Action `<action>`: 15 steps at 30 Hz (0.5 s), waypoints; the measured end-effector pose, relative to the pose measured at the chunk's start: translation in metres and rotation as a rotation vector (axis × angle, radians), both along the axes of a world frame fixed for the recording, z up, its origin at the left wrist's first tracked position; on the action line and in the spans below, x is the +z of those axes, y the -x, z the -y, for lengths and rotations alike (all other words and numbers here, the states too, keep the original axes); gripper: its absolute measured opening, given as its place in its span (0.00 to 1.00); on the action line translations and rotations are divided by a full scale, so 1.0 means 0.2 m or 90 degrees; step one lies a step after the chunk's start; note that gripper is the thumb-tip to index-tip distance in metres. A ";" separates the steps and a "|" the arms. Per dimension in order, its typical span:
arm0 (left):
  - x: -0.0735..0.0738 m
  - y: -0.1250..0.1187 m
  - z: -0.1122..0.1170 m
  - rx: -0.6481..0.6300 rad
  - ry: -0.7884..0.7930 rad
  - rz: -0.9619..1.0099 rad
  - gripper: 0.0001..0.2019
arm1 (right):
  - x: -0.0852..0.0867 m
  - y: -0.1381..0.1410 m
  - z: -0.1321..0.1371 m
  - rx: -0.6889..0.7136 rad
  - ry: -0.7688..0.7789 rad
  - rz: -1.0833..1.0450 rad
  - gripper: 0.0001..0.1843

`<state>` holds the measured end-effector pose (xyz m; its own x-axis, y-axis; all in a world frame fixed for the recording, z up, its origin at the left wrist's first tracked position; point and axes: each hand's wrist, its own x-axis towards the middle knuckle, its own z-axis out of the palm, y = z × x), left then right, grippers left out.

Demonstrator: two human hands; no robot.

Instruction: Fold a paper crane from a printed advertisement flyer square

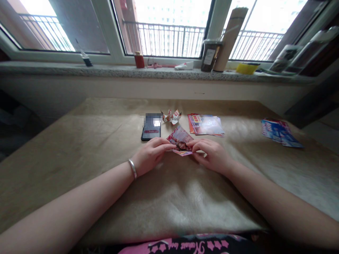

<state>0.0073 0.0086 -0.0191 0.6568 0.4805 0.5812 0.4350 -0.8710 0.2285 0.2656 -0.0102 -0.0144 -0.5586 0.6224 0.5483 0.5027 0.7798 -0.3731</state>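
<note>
Both hands meet at a folded sheet of printed paper (180,135) in the middle of the table. My left hand (152,154), with a silver bangle at the wrist, pinches its left corner. At the right corner, my right hand (210,152) grips the paper between thumb and fingers. A lower flap of the sheet shows along the near edge. Just beyond my left hand lies a phone (151,127) with its screen lit. Behind the sheet sits a folded paper shape (171,116) with several points.
A stack of printed leaflets (208,125) lies right of centre, and blue leaflets (282,133) are fanned out farther right. Along the stone windowsill (111,71) stand a red bottle (139,60), a dark container (209,56), a cardboard tube (230,40) and a yellow item (247,68).
</note>
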 end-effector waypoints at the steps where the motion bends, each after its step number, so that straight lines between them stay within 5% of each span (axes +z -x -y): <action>1: 0.01 0.00 0.00 -0.009 0.010 -0.019 0.15 | 0.00 0.00 0.00 0.002 0.022 0.018 0.05; 15: 0.01 -0.01 0.01 -0.077 0.058 -0.211 0.13 | -0.04 -0.02 -0.05 0.138 0.112 0.100 0.02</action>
<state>0.0088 0.0074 -0.0172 0.8577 0.4279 0.2849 0.3936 -0.9031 0.1715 0.2688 0.0004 -0.0216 -0.7582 0.5569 0.3391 0.3941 0.8058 -0.4420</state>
